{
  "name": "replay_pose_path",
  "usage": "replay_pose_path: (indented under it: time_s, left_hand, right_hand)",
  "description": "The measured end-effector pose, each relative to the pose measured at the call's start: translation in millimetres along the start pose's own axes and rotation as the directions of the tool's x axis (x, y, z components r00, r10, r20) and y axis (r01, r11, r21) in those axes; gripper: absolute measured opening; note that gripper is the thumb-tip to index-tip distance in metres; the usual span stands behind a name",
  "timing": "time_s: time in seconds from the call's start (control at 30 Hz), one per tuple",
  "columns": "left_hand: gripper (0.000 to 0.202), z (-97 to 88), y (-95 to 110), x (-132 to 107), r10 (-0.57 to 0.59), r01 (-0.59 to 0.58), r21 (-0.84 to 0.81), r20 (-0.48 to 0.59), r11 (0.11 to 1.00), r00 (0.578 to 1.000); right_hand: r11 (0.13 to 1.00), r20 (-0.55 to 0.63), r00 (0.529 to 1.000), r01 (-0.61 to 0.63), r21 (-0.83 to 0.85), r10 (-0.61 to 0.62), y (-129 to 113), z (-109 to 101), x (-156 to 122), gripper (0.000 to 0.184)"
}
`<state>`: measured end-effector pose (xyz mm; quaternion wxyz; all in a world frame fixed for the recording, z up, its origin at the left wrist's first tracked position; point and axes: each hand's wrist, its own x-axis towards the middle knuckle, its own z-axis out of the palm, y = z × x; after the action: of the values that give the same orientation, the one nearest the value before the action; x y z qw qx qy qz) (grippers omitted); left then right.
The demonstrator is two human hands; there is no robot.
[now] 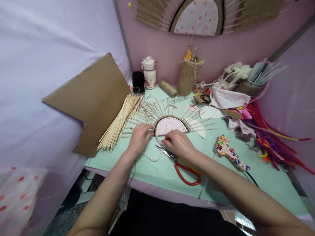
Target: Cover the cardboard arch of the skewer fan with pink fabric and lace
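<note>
A half-circle decoration [172,124] with pink-dotted white fabric, a dark border and thin sticks fanning outward lies on the table. At its left corner my left hand [139,139] is closed, thumb and fingertips pinching the edge. My right hand [179,144] has its fingers curled together at the lower edge, on a white braided cord. The cord [153,160] runs along the inside of the left border, passes the right fingertips and loops over the tabletop. Beneath my right hand lie scissors with red handles [189,182], their blades partly apart.
Left stand a bundle of thin sticks [117,124] and brown cardboard [98,98]. Behind are a bottle [149,73], a twine roll [168,88] and a large twine spool [189,78]. Rightward lie a pattern-wrapped glue gun [230,152], pipe cleaners [273,134] and a white cloth [227,98].
</note>
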<state>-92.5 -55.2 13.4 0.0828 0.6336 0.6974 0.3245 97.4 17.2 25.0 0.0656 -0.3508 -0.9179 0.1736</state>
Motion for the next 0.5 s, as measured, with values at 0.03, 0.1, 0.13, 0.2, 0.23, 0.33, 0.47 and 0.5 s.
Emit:
replay_pose_path:
  time_s: [0.03,0.1,0.13,0.2,0.23,0.33,0.47,0.5]
  left_hand:
    - [0.019,4.3,1.4,3.5,0.004,-0.003,-0.007,0.053,1.000,0.999]
    - [0.021,10.4,2.7,8.4,0.005,-0.002,-0.021,0.123,1.000,0.992]
    - [0.022,12.3,2.6,9.7,0.002,0.001,-0.026,0.137,1.000,0.991]
    - [0.023,14.3,1.2,10.5,-0.005,0.009,-0.027,0.149,1.000,0.989]
    - [0.024,14.9,0.3,10.3,-0.007,0.011,-0.024,0.152,1.000,0.988]
    - [0.024,16.4,-1.6,8.8,-0.008,0.012,-0.027,0.148,1.000,0.989]
    - [0.024,18.7,-1.9,7.8,0.010,-0.004,-0.049,0.135,0.999,0.991]
    - [0.025,19.2,-2.1,7.8,0.011,-0.005,-0.048,0.136,0.999,0.991]
  right_hand:
    - [1.000,-0.004,1.000,-0.012,-0.009,0.012,-4.4,4.4,1.7,0.026]
    - [0.999,-0.014,0.999,-0.039,-0.008,0.039,-9.9,12.6,5.0,0.027]
    - [0.999,-0.019,0.998,-0.053,-0.003,0.053,-11.4,15.9,6.5,0.025]
    - [0.998,-0.026,0.997,-0.069,0.010,0.069,-12.9,20.6,8.5,0.021]
    - [0.997,-0.028,0.997,-0.070,0.013,0.071,-13.1,22.0,8.9,0.020]
    - [0.997,-0.035,0.996,-0.076,-0.015,0.076,-12.1,23.4,8.2,0.021]
    - [0.986,-0.114,0.991,-0.091,-0.136,0.076,-7.7,23.4,5.2,0.020]
    - [0.982,-0.140,0.988,-0.090,-0.168,0.066,-6.5,23.7,4.7,0.019]
